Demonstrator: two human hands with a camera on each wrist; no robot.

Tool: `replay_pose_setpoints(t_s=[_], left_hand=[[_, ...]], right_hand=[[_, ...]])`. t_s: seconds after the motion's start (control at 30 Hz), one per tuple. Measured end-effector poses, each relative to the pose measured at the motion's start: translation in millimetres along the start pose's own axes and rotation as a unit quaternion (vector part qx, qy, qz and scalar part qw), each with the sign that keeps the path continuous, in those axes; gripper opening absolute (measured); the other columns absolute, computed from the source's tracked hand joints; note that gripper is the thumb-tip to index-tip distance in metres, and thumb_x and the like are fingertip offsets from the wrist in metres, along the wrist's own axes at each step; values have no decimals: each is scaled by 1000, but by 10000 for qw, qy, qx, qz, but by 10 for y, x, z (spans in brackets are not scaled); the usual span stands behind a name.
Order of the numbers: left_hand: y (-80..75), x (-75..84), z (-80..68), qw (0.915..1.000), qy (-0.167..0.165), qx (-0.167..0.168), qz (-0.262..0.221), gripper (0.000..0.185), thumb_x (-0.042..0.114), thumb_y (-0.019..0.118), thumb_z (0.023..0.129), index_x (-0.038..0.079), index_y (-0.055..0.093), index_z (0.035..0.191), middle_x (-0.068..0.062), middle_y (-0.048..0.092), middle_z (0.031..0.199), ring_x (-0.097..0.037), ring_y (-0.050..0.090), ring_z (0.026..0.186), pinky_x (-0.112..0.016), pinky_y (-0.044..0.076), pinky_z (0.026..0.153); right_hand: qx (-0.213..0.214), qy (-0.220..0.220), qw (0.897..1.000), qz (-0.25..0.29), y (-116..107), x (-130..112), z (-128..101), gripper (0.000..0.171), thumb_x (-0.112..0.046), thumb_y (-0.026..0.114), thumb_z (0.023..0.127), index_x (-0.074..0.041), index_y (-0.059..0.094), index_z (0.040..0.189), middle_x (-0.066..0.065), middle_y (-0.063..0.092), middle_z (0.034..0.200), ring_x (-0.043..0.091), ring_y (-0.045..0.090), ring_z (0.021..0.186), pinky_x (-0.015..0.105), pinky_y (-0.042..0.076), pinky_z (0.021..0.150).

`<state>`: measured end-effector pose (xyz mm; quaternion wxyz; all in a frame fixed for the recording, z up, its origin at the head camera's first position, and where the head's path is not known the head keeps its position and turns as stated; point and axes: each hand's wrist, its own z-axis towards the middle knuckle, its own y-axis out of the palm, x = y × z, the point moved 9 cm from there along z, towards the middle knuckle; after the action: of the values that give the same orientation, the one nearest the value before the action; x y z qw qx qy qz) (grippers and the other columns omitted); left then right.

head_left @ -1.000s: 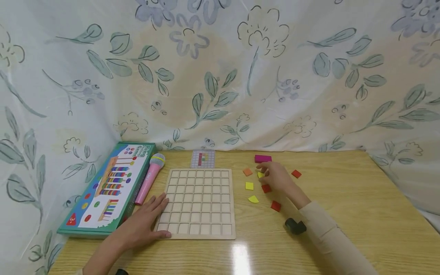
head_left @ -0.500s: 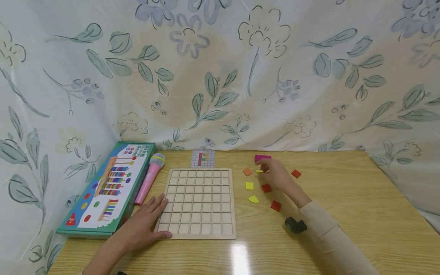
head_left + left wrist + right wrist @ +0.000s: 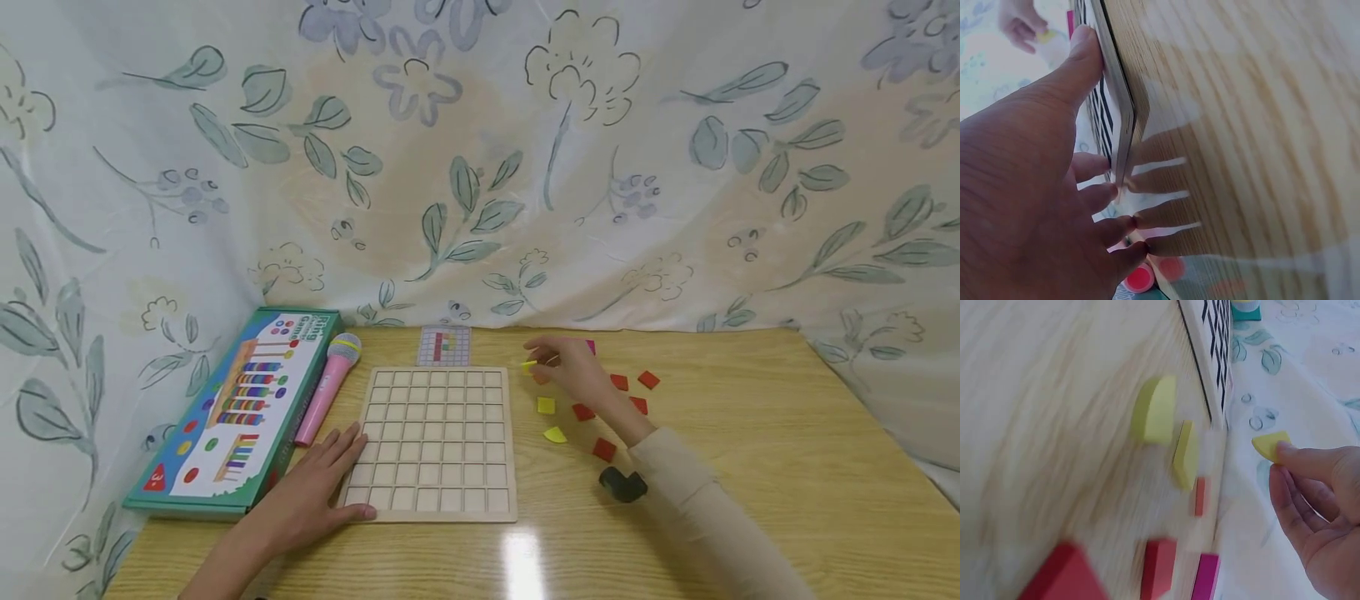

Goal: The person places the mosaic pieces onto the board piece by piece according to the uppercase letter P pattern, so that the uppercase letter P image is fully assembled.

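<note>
My right hand (image 3: pixel 566 367) pinches a yellow quarter-round piece (image 3: pixel 1270 445) between thumb and fingers, raised off the table beside the board's far right corner. A wooden grid board (image 3: pixel 435 442) of square cells, all bare, lies in front of me. Along its near left corner rests my left hand (image 3: pixel 311 492), fingers spread on the left edge and thumb on the front edge. Right of the board lie a yellow square (image 3: pixel 546 406), another yellow quarter-round piece (image 3: pixel 555 434) and several red squares (image 3: pixel 604 450). An orange piece (image 3: pixel 1200 496) and a magenta piece (image 3: pixel 1205 576) are partly covered by my right hand in the head view.
Behind the board lies a pattern card (image 3: pixel 444 346) with a coloured grid design. To the left are a pink toy microphone (image 3: pixel 327 390) and a flat game box (image 3: pixel 236 412). A floral curtain (image 3: pixel 480 167) hangs along the table's back edge.
My right hand has lifted the yellow quarter-round piece and carried it left toward the board, uncovering more red squares. The left hand stays in place on the board.
</note>
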<state>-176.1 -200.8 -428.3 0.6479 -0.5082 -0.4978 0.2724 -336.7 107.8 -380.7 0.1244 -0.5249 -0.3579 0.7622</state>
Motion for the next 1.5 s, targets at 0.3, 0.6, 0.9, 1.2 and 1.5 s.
replay_pose_setpoints(t_s=[0.3, 0.6, 0.9, 1.2, 1.5], left_hand=[[8, -12, 1, 9999, -65, 60, -68, 97, 67, 62, 82, 3, 37, 151, -16, 27, 159, -44, 25, 143, -59, 24, 114], [33, -25, -6, 9998, -50, 156, -133, 97, 68, 61, 82, 4, 36, 151, -15, 27, 159, -44, 24, 143, -60, 25, 113], [40, -13, -14, 9998, -34, 170, -132, 97, 66, 63, 82, 3, 35, 151, -15, 27, 159, -43, 25, 143, -58, 23, 114], [35, -10, -13, 9998, -8, 155, -99, 98, 67, 61, 82, 3, 35, 151, -15, 27, 159, -43, 25, 143, -58, 24, 114], [12, -5, -21, 9996, 23, 263, -104, 97, 66, 62, 82, 3, 36, 151, -15, 28, 159, -43, 26, 143, -57, 23, 114]], right_hand=[[-525, -332, 9978, 212, 360, -241, 167, 35, -2, 73, 86, 3, 65, 120, 7, 70, 94, 22, 68, 89, 33, 58, 79], [-1064, -204, 9941, 87, 780, -410, 304, 42, -11, 78, 83, 0, 66, 121, -1, 74, 89, 10, 68, 82, 26, 55, 75], [-1338, -351, 9903, -127, 1049, -497, 397, 34, -10, 72, 89, -1, 66, 122, 2, 75, 94, 12, 69, 88, 25, 55, 77], [-1339, -434, 9897, -265, 1143, -540, 485, 31, -8, 75, 86, -2, 69, 116, 2, 75, 92, 12, 69, 86, 25, 56, 77], [-1148, -135, 9927, -352, 1194, -472, 498, 31, -8, 78, 83, -4, 71, 113, -2, 68, 87, 10, 62, 81, 23, 53, 74]])
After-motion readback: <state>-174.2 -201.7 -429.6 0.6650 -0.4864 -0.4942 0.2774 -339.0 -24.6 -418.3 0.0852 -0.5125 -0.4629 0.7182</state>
